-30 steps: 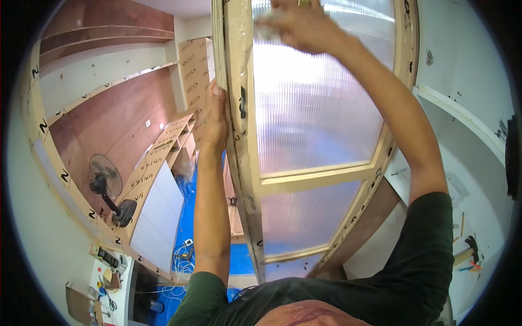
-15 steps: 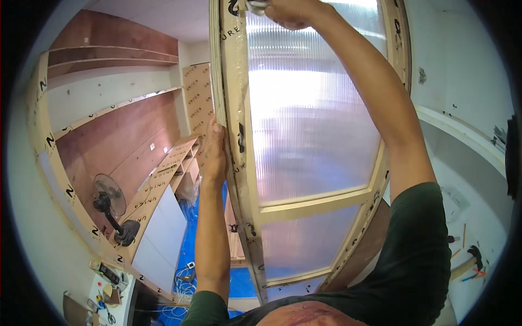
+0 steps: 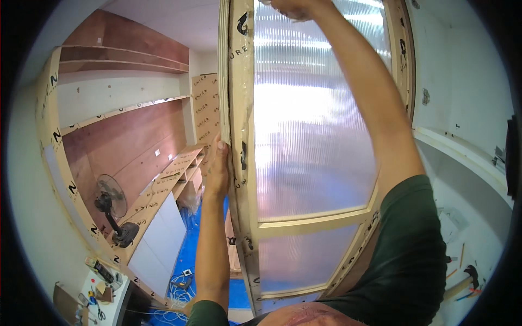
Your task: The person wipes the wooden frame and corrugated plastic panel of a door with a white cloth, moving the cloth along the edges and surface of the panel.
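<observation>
A tall door (image 3: 310, 220) stands upright before me, its pale wooden frame in clear film and around ribbed translucent panels. My left hand (image 3: 218, 173) grips the left edge of the door at mid height, thumb against the edge and fingers out of sight behind it. High up, my right hand (image 3: 296, 7) is closed against the upper panel, partly cut off by the top of the picture. A bit of crumpled whitish cloth shows at its fingertips; most of it is out of view.
To the left, a standing fan (image 3: 111, 209) rests on a long low cabinet (image 3: 157, 233). Blue sheeting (image 3: 236, 290) with white cables covers the floor. Scissors (image 3: 101, 313) and small items lie on a white surface at lower left. A hammer (image 3: 468, 278) and pencils lie at right.
The view has shifted, so the door and room appear a little lower and farther right. My right hand stays at the upper panel; my left keeps its grip on the edge.
</observation>
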Action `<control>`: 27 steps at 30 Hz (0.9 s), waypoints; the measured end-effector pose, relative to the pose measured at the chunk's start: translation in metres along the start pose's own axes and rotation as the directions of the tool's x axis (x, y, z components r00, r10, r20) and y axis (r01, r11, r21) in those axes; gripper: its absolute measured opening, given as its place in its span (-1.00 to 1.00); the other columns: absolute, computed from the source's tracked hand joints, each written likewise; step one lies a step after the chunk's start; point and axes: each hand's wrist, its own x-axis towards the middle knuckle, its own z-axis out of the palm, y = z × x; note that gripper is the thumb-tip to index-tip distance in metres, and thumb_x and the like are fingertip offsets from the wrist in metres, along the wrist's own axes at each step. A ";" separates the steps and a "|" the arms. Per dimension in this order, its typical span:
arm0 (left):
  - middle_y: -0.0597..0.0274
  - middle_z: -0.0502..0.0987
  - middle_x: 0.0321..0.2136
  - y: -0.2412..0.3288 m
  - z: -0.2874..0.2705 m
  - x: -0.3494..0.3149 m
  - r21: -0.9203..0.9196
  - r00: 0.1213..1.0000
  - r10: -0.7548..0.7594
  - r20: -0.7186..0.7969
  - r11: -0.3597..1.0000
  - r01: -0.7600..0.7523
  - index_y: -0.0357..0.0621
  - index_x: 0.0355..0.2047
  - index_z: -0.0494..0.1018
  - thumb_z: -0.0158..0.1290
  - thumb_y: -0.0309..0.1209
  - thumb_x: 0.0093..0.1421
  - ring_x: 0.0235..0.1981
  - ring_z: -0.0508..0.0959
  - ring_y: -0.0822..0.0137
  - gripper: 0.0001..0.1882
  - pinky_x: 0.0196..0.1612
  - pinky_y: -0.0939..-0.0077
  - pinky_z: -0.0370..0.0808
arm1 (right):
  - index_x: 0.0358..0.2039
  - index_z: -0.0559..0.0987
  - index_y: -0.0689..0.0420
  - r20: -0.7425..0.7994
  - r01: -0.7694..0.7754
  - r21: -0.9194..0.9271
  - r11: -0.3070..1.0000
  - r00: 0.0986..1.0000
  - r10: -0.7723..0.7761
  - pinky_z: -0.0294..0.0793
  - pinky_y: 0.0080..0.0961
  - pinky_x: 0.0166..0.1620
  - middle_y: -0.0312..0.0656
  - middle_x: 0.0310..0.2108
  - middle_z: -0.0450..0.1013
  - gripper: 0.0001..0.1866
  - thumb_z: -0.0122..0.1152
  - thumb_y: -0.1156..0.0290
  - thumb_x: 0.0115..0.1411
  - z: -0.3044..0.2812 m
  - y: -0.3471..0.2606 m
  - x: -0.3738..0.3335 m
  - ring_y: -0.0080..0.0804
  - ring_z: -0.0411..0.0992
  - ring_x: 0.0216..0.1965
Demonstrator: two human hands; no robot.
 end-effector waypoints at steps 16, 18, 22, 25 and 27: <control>0.00 0.34 0.27 0.015 0.003 -0.005 -0.058 0.996 0.081 0.021 0.995 -0.080 -0.31 0.38 0.17 -0.13 0.19 0.42 0.31 0.31 0.21 -0.16 0.40 0.31 0.16 | 0.38 0.34 0.15 0.442 -0.209 0.294 0.933 0.895 0.061 -0.14 0.01 0.49 0.12 0.43 0.13 -0.27 0.30 0.37 0.19 -0.051 -0.016 0.019 0.00 0.12 0.42; 0.00 0.35 0.27 0.014 0.001 -0.007 -0.052 0.998 0.060 0.011 0.997 -0.060 -0.31 0.38 0.17 -0.12 0.19 0.42 0.30 0.32 0.21 -0.16 0.40 0.31 0.16 | 0.35 0.40 0.10 0.350 -0.110 0.163 0.980 0.936 0.047 -0.20 0.02 0.50 0.08 0.48 0.04 -0.30 0.31 0.41 0.16 -0.045 -0.003 0.036 0.03 0.06 0.45; -0.03 0.35 0.27 0.014 -0.001 -0.004 -0.069 0.997 0.071 0.025 0.995 -0.069 -0.33 0.37 0.17 -0.13 0.19 0.43 0.31 0.32 0.19 -0.16 0.40 0.30 0.16 | 0.34 0.43 0.09 0.129 -0.135 0.153 0.979 0.985 0.116 -0.33 0.01 0.54 0.06 0.52 -0.05 -0.39 0.23 0.37 0.26 -0.037 -0.004 0.046 0.04 -0.08 0.51; -0.05 0.35 0.26 0.015 0.003 -0.006 -0.051 0.997 0.077 0.027 0.996 -0.076 -0.35 0.37 0.16 -0.13 0.19 0.43 0.30 0.32 0.17 -0.16 0.39 0.29 0.17 | 0.34 0.44 -0.05 0.230 -0.172 0.147 0.974 0.964 0.135 -0.39 0.02 0.55 0.07 0.53 -0.14 -0.48 0.11 0.29 0.37 -0.035 -0.013 0.047 0.05 -0.18 0.54; -0.06 0.35 0.26 0.021 0.003 -0.006 -0.028 0.997 0.068 0.032 0.997 -0.067 -0.35 0.38 0.15 -0.14 0.19 0.43 0.30 0.33 0.17 -0.16 0.39 0.28 0.18 | 0.32 0.48 -0.13 0.304 -0.080 0.071 0.994 0.951 0.054 -0.22 0.00 0.45 0.02 0.40 0.01 -0.50 0.08 0.32 0.36 -0.029 -0.017 0.029 -0.03 -0.03 0.41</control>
